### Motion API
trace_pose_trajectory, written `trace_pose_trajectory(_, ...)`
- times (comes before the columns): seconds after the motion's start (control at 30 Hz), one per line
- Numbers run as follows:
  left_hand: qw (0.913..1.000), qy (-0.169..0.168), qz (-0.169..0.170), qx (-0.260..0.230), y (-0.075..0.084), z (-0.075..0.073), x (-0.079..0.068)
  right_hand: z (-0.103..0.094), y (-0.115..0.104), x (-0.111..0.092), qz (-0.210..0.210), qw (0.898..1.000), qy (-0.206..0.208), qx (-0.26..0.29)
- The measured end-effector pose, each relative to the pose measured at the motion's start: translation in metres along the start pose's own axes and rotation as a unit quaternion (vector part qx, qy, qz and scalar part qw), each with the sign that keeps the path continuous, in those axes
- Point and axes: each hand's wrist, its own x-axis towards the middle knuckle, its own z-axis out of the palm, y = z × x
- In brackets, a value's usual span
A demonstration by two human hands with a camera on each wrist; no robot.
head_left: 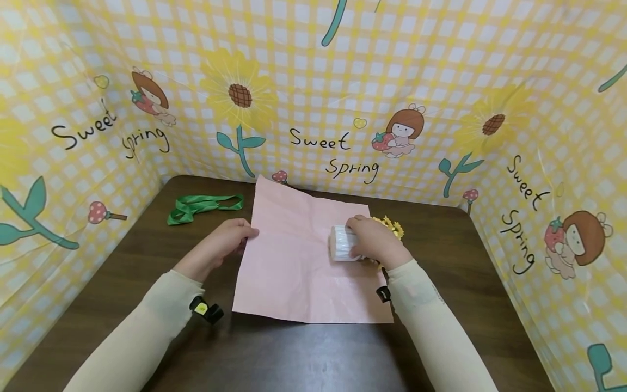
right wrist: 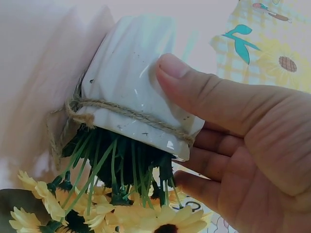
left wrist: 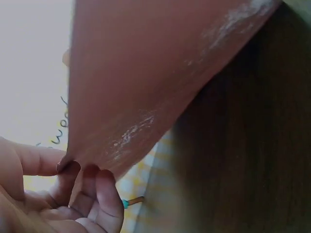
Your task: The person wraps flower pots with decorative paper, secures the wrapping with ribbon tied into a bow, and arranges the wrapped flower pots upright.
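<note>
A sheet of pink wrapping paper point(head_left: 279, 277) lies spread over the table, its left side lifted. My left hand point(head_left: 222, 245) pinches that left edge between thumb and finger; the left wrist view shows the paper's edge caught in the fingers point(left wrist: 111, 194). On its side over the right half of the paper is a white ribbed flower pot point(head_left: 340, 245), with my right hand point(head_left: 379, 239) gripping it. Twine point(right wrist: 141, 116) goes around the pot near its mouth. Yellow artificial flowers point(right wrist: 160, 221) on green stems come out of it, mostly behind the right hand in the head view.
A loosely folded green ribbon point(head_left: 203, 206) lies at the back left of the dark brown table point(head_left: 313, 359). Yellow checked cloth point(head_left: 303, 98) with printed flowers stands as walls at the back and both sides.
</note>
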Motion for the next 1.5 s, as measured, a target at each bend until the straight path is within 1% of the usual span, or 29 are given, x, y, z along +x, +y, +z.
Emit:
trace_pose_trajectory(0.3, 0.9992, -0.027, 0.027, -0.011, 0.016, -0.004, -0.017, 0.004, -0.015, 0.008, -0.009, 1.0, -0.009, 0.008)
trace_pose_trajectory(0.37, 0.999, -0.026, 0.034, -0.013, 0.02, -0.004, -0.021, 0.005, -0.018, 0.008, -0.009, 1.0, -0.01, 0.005)
trace_pose_trajectory(0.47, 0.9991, -0.015, 0.039, -0.011, 0.025, -0.005, -0.025, 0.004, -0.022, 0.006, -0.004, 1.0, -0.014, -0.006)
trace_pose_trajectory(0.63, 0.999, 0.002, 0.038, -0.022, 0.027, -0.011, -0.027, 0.002, -0.025, 0.002, -0.007, 1.0, -0.015, -0.004)
trace_pose_trajectory(0.77, 0.9988, 0.003, 0.043, -0.023, 0.03, -0.011, -0.028, 0.001, -0.027, 0.002, -0.018, 1.0, -0.019, -0.002)
trace_pose_trajectory(0.93, 0.9977, -0.005, 0.064, -0.023, 0.045, -0.001, -0.028, 0.001, -0.03, 0.005, -0.021, 0.999, -0.023, -0.016)
trace_pose_trajectory(1.1, 0.9966, -0.007, 0.077, -0.028, 0.063, 0.016, -0.026, 0.0, -0.034, 0.007, -0.03, 0.999, -0.021, -0.014)
trace_pose_trajectory(1.23, 0.9957, -0.009, 0.089, -0.025, 0.076, 0.026, -0.028, 0.0, -0.038, 0.009, -0.037, 0.999, -0.017, -0.01)
trace_pose_trajectory(1.4, 0.9946, -0.006, 0.1, -0.027, 0.086, 0.037, -0.031, 0.003, -0.043, 0.013, -0.045, 0.999, -0.011, -0.014)
trace_pose_trajectory(1.5, 0.9938, -0.01, 0.105, -0.036, 0.089, 0.045, -0.03, 0.003, -0.047, 0.013, -0.047, 0.999, -0.008, -0.021)
